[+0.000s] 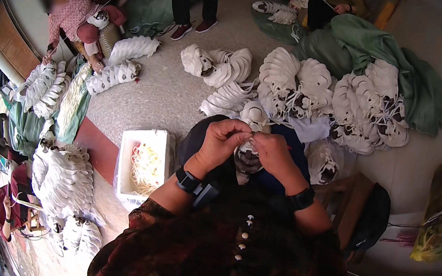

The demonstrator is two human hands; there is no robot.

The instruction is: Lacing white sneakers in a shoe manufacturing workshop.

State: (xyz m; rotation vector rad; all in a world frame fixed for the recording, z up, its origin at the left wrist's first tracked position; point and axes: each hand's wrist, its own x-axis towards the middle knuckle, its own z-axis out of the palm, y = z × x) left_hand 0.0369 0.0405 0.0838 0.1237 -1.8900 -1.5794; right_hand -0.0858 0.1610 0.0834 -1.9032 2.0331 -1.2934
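Note:
A white shoe upper [253,114] with a dark inside stands on my lap between my knees. Just over it, my left hand [223,141] and my right hand [274,153] meet fingertip to fingertip. Both are closed in a pinch; what they hold is too small and too hidden by the fingers to make out. To my left stands a white foam box [124,167] with a tangle of pale shoelaces [147,173] in it.
Nested stacks of white shoe uppers [277,78] lie ahead, with more to the right [358,103]. A green sack [380,47] lies beyond. A wooden stool [345,198] is at my right. Another person [77,13] works at the far left; someone else stands ahead.

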